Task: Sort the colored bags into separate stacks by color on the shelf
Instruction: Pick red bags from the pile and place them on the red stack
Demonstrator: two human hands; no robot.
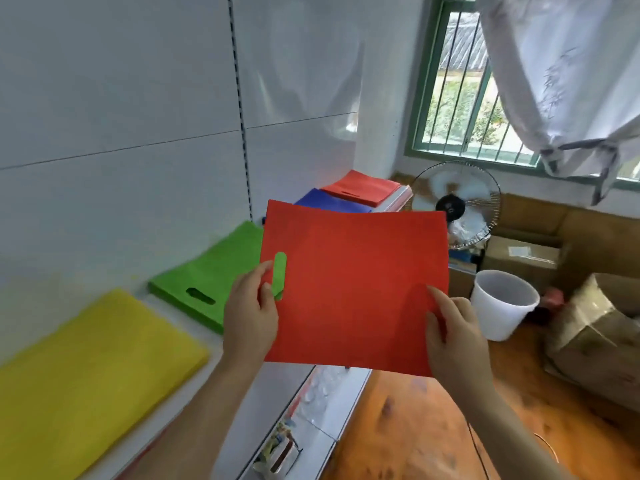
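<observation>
1. Head view: both hands held a red bag [353, 289] flat in the air in front of the shelf [263, 393]. The left hand [251, 317] pinched its edge beside the handle slot; the right hand [453, 334] pinched the opposite edge.
2. The red stack [363, 187] lay at the far end, beyond the blue stack [329, 202], green stack [211, 275] and yellow stack [93, 368].
3. To do it well, I judged, the bag should stay taut, travel over blue, and land with edges squared on red.
4. No readable writing or brand showed.
</observation>
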